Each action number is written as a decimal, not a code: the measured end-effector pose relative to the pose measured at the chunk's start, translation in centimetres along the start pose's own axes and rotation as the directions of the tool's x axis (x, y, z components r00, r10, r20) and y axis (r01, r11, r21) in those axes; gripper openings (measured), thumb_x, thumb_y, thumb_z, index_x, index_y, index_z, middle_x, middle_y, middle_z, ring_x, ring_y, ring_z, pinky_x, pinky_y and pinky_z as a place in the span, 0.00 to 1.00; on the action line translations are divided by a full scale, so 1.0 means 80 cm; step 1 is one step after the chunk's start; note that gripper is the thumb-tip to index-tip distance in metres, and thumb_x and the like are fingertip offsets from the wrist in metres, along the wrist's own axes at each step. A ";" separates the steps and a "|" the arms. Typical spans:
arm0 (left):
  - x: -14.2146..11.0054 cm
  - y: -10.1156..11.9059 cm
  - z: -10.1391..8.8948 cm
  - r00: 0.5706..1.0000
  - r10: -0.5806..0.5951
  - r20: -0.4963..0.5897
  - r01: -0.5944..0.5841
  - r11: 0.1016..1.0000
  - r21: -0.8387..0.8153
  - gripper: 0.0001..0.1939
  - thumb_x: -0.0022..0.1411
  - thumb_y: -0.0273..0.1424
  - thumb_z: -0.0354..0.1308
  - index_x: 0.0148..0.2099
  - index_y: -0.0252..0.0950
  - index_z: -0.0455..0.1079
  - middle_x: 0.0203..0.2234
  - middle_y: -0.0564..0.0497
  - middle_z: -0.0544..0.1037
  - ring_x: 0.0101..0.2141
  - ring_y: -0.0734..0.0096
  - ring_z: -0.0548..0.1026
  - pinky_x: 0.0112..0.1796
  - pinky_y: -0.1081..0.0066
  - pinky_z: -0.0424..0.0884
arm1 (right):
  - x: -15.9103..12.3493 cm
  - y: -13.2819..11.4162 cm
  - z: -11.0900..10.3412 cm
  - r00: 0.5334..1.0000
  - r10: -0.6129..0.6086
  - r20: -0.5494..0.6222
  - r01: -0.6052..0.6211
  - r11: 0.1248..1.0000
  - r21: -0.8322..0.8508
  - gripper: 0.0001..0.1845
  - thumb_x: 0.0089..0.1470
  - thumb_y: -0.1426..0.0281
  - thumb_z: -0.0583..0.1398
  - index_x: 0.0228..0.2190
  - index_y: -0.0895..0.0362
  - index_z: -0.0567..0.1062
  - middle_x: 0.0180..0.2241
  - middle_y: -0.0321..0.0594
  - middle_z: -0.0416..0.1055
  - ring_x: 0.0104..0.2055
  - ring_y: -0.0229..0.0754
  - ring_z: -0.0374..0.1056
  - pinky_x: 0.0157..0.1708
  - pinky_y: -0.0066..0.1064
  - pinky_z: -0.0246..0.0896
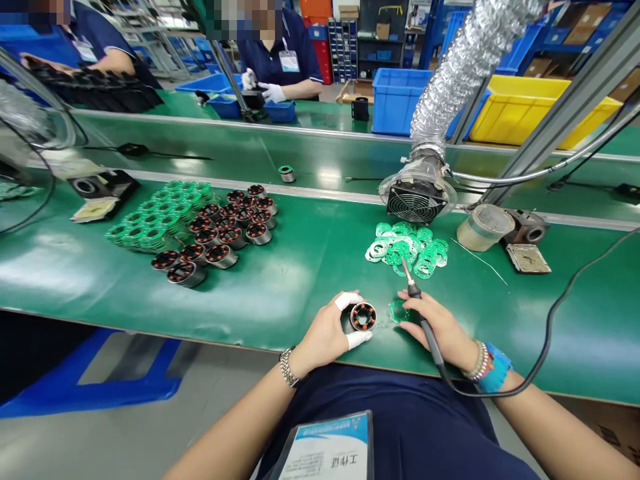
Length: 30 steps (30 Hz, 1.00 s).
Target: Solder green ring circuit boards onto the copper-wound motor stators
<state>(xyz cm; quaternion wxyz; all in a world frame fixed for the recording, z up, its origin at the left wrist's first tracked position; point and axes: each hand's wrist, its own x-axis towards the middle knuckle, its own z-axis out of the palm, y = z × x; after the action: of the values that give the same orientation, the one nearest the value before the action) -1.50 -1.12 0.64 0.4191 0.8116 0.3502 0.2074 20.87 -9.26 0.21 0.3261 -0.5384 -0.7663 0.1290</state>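
My left hand (327, 330), with white covers on its thumb and a finger, grips a round motor stator (363, 307) with copper windings at the table's front edge. In my right hand (445, 330) is a soldering iron (414, 291), its tip pointing away from me towards a pile of green circuit boards (400, 247). The same hand's thumb and fingertips also hold a ring-shaped green circuit board (399, 311), just right of the stator and apart from it. More stators (231, 236) stand grouped on the left, beside stacked green boards (160, 212).
A fume fan (417, 203) on a silver duct (450, 80) hangs behind the board pile. To its right are a pot (484, 228), a solder wire (483, 261) and an iron stand (530, 230). The iron's cable (550, 320) loops over my right forearm. Co-workers sit opposite.
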 end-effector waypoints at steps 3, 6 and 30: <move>-0.006 0.012 0.002 1.000 0.011 0.026 -0.011 1.000 -0.003 0.23 0.46 0.33 0.65 0.45 0.37 0.63 0.47 0.44 0.70 0.48 0.59 0.69 0.48 0.59 0.65 | 0.002 -0.019 0.008 0.982 0.160 -0.105 -0.142 0.977 0.160 0.11 0.54 0.71 0.57 0.41 0.54 0.66 0.37 0.40 0.72 0.37 0.39 0.70 0.39 0.31 0.67; -0.009 0.020 0.005 1.000 -0.001 0.031 0.001 1.000 -0.004 0.24 0.46 0.34 0.65 0.45 0.37 0.63 0.43 0.46 0.72 0.44 0.61 0.71 0.46 0.60 0.67 | 0.006 -0.030 0.013 0.958 0.249 -0.145 -0.206 0.943 0.261 0.07 0.52 0.72 0.58 0.36 0.53 0.66 0.29 0.35 0.71 0.31 0.37 0.70 0.34 0.27 0.67; 0.002 0.011 0.011 0.999 0.032 0.008 -0.033 0.988 0.152 0.22 0.48 0.31 0.62 0.45 0.37 0.60 0.38 0.49 0.70 0.37 0.65 0.71 0.40 0.65 0.68 | -0.020 -0.003 -0.021 0.967 0.195 -0.164 -0.154 0.961 0.231 0.08 0.56 0.74 0.55 0.38 0.54 0.70 0.27 0.36 0.73 0.30 0.37 0.69 0.33 0.28 0.65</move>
<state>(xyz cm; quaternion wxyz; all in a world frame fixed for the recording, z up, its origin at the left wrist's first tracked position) -0.48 -1.84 0.86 0.3536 0.8474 0.3505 0.1847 22.10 -11.09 1.02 0.4399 -0.5750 -0.6632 0.1896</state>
